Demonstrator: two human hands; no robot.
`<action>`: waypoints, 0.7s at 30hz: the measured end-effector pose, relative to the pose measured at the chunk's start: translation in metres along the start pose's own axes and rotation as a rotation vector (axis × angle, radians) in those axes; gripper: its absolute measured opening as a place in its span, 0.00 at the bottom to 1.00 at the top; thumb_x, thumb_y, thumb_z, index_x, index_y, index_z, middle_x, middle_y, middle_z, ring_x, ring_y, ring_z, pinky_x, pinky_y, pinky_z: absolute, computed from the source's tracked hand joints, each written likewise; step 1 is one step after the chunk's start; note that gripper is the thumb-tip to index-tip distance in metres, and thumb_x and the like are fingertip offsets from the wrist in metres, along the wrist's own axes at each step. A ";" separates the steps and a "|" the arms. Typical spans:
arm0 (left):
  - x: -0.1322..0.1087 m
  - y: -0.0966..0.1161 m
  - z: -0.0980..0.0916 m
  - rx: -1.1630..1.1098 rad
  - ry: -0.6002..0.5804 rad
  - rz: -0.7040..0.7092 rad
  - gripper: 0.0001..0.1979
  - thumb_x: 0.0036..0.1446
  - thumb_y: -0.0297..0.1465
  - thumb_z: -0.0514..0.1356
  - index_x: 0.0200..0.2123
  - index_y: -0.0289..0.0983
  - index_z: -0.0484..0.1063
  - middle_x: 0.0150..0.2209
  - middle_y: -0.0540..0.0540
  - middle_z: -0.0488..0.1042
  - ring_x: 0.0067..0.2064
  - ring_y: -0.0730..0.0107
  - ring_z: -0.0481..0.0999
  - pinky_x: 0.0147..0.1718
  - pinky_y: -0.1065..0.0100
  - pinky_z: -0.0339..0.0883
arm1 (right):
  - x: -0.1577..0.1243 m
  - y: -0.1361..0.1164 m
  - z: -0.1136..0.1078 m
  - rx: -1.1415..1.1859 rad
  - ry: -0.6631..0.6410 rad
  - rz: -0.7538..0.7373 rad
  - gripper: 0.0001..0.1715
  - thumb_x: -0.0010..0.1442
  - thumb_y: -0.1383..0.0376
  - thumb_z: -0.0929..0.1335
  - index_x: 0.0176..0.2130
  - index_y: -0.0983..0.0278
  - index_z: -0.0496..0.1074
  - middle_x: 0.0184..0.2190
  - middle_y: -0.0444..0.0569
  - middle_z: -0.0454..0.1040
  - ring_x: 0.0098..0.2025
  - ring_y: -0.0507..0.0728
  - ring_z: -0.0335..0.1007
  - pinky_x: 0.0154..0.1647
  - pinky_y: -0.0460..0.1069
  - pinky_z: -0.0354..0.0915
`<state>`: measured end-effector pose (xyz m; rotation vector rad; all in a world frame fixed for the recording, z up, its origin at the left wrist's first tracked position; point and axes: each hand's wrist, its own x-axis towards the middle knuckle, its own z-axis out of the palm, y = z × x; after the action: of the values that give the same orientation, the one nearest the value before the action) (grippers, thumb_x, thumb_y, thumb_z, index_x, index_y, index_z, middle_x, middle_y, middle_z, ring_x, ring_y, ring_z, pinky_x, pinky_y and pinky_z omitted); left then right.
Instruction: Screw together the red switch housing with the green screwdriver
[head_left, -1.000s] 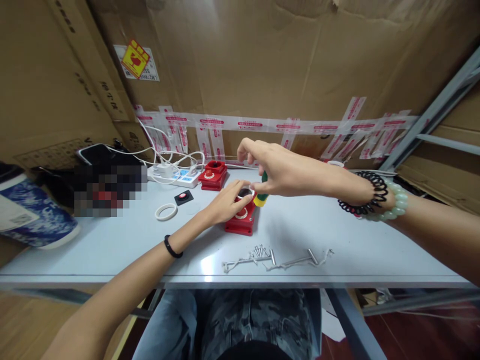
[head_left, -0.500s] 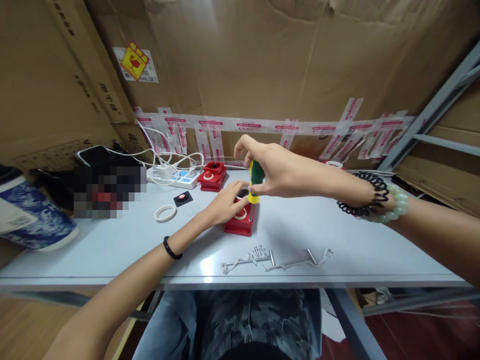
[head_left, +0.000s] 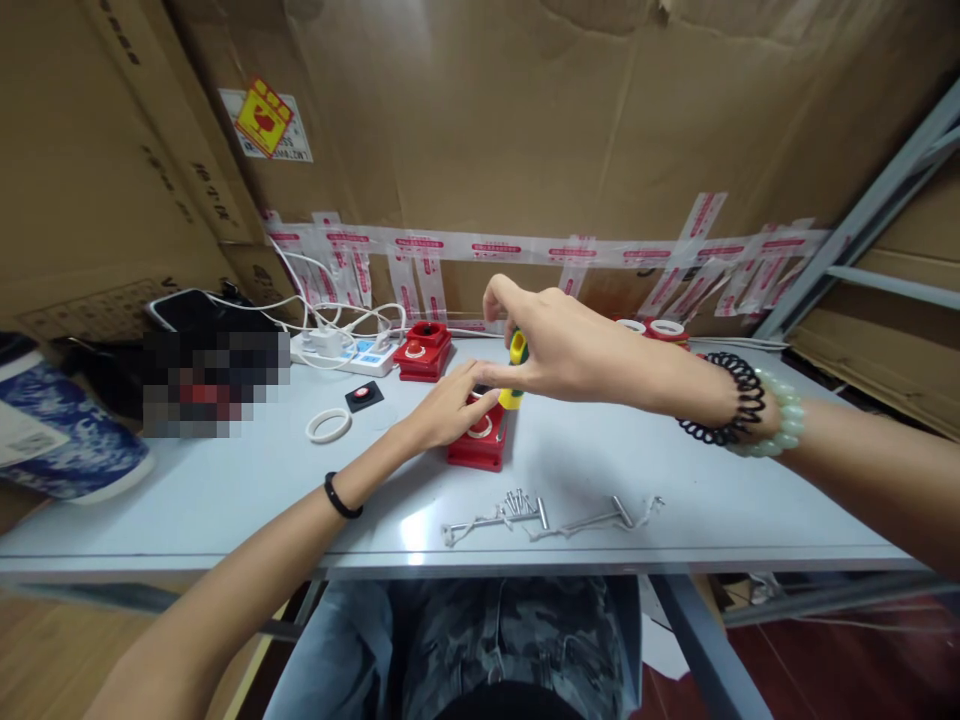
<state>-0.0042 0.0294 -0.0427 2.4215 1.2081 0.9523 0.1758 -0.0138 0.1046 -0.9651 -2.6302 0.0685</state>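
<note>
A red push-button box [head_left: 480,446] lies on the grey table [head_left: 675,480] in front of me. My left hand [head_left: 448,408] rests on its top with the fingers curled over the box, holding it down. My right hand [head_left: 559,345] is closed round a green and yellow screwdriver [head_left: 514,372], held upright with its tip down over the box's right side. A pile of loose screws [head_left: 517,502] and two long bolts [head_left: 600,518] lie nearer the front edge.
A second red button box [head_left: 425,350] and a white power strip [head_left: 346,353] with cables sit at the back. A white ring [head_left: 329,425] and a small black part [head_left: 361,396] lie left of the box. Cardboard walls surround the table; a metal shelf frame [head_left: 862,230] stands at the right.
My right hand turned the screwdriver upright over the box half a second ago, then lowered and twisted it. My left hand has stayed on the box.
</note>
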 end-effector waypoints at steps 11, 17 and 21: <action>0.001 -0.001 0.000 -0.002 -0.002 0.011 0.16 0.60 0.38 0.50 0.47 0.37 0.64 0.48 0.41 0.68 0.49 0.56 0.68 0.49 0.55 0.63 | 0.000 -0.002 -0.005 0.008 -0.035 -0.026 0.16 0.51 0.67 0.68 0.40 0.62 0.60 0.34 0.47 0.69 0.35 0.55 0.64 0.30 0.49 0.57; 0.002 -0.003 0.000 0.002 -0.013 0.016 0.16 0.60 0.38 0.50 0.47 0.38 0.65 0.46 0.43 0.68 0.47 0.57 0.69 0.49 0.54 0.63 | 0.000 0.000 -0.003 0.062 -0.064 -0.016 0.23 0.49 0.68 0.69 0.44 0.62 0.59 0.36 0.48 0.70 0.36 0.56 0.66 0.30 0.50 0.59; 0.001 0.000 0.000 -0.001 -0.012 0.005 0.15 0.60 0.37 0.50 0.46 0.38 0.65 0.47 0.42 0.69 0.47 0.56 0.69 0.48 0.55 0.63 | 0.000 0.001 -0.002 0.049 -0.033 -0.012 0.21 0.50 0.68 0.68 0.44 0.62 0.61 0.36 0.48 0.71 0.35 0.56 0.66 0.30 0.50 0.59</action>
<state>-0.0042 0.0308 -0.0419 2.4269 1.1978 0.9382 0.1771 -0.0131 0.1061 -0.9396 -2.6510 0.1472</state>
